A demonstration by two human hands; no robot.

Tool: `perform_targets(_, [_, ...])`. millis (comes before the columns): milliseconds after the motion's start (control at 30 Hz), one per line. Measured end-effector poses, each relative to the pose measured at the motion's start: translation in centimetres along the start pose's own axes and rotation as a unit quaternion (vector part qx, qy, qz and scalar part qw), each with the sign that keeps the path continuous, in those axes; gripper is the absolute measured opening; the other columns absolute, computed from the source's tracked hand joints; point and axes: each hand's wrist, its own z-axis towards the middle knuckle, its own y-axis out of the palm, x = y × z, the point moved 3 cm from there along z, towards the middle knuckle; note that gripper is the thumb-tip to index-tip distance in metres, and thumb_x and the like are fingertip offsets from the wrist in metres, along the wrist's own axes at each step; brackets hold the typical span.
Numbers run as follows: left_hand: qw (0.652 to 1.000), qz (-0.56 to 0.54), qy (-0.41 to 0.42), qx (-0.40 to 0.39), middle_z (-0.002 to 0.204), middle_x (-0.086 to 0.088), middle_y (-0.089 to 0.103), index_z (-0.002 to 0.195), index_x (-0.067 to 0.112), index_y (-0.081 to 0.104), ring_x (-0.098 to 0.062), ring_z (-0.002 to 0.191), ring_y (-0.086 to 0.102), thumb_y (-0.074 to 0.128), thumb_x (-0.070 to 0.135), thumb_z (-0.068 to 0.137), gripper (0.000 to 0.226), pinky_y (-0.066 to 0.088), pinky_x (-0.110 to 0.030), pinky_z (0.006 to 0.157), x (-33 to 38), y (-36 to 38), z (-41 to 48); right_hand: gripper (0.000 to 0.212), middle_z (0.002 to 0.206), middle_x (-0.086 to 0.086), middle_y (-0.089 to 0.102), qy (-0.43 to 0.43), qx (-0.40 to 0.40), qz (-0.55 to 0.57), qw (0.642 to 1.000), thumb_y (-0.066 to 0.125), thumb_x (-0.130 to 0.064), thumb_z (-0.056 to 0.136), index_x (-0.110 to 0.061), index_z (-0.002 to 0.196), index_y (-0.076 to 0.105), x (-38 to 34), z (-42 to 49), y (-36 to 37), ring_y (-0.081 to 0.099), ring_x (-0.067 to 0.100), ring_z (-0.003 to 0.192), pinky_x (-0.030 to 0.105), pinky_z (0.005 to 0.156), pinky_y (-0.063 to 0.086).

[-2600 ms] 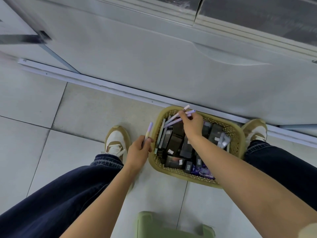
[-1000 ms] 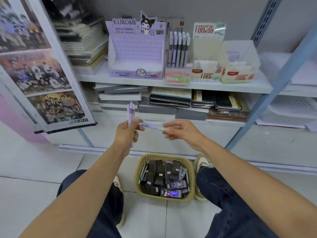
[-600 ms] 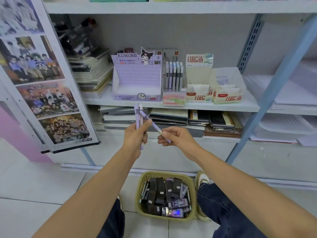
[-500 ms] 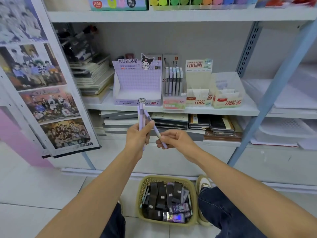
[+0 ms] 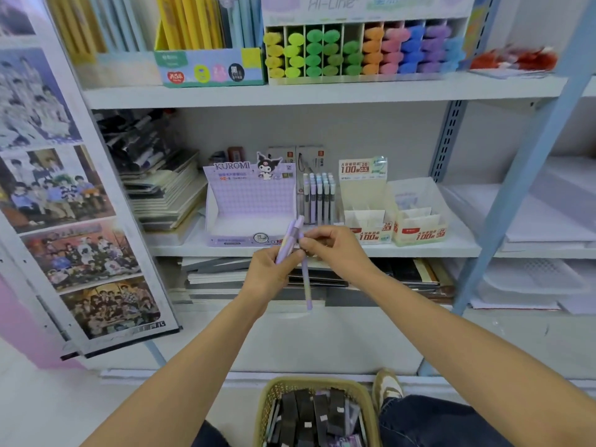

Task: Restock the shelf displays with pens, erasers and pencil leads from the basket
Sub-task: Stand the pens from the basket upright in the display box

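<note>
While both hands meet in front of the middle shelf [image 5: 451, 247], the left hand [image 5: 269, 274] grips two purple pens [image 5: 290, 237] pointing up, and the right hand [image 5: 337, 250] pinches another pen [image 5: 305, 285] hanging down. The basket [image 5: 269, 390] sits on the floor below, and the purple display box [image 5: 251, 195] is right behind the hands.

Bright, soft, even indoor light fills a white shelf unit [image 5: 458, 246], with shade gathering only under each shelf board and deepest in the back left corner. The wide-angle lens bows and tilts the photo board [image 5: 74, 221] at the left edge and the blue upright [image 5: 529, 175] at the right. Motion blur smears the highlighter display [image 5: 364, 50] at the top and the stacked notebooks [image 5: 164, 195], while the left hand [image 5: 271, 272], right hand [image 5: 335, 250] and the purple pens [image 5: 288, 241] they grip at centre look fairly sharp.
</note>
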Motion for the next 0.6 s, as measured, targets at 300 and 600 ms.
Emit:
perform_targets(300, [0.999, -0.035, -0.009, 0.014, 0.064, 0.004, 0.048, 0.111, 0.011, 0.067, -0.010, 0.045, 0.034, 0.042, 0.017, 0.101, 0.027, 0.029, -0.022, 0.042, 1.7, -1.1, 4.6, 0.017, 0.093, 0.018, 0.070, -0.078, 0.203, 0.078, 0.973, 0.058, -0.010, 0.095, 0.003, 0.106, 0.060, -3.1, 5.6, -6.7, 0.070, 0.026, 0.081, 0.032, 0.073, 0.059])
perform_targets(600, [0.998, -0.056, 0.013, -0.035, 0.064, -0.004, 0.059, 0.117, 0.012, 0.062, -0.012, 0.045, 0.045, 0.042, 0.025, 0.103, 0.027, 0.040, -0.022, 0.045, 1.7, -1.9, 6.2, 0.009, 0.090, 0.012, 0.072, -0.070, 0.179, -0.044, 0.980, 0.062, -0.009, 0.092, -0.005, 0.100, 0.062, -0.9, 8.9, -5.3, 0.070, 0.014, 0.076, 0.026, 0.072, 0.059])
